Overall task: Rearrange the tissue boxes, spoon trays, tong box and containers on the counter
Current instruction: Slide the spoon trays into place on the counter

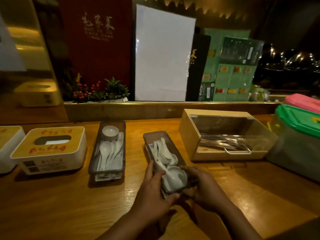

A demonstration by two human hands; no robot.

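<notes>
Both my hands hold the near end of a smoky spoon tray full of white spoons, lying skewed in the middle of the wooden counter. My left hand grips its left side and near corner; my right hand grips its right side. A second spoon tray with spoons and a small white bowl lies straight to the left. Further left stand a white tissue box with a wooden lid and part of another tissue box. The wooden tong box with a clear lid is at the right.
Plastic containers with a green lid and a pink lid stand at the far right. Behind the counter runs a raised ledge with menus, a white board, green packs and a small plant. A brass wall reflects a tissue box at left.
</notes>
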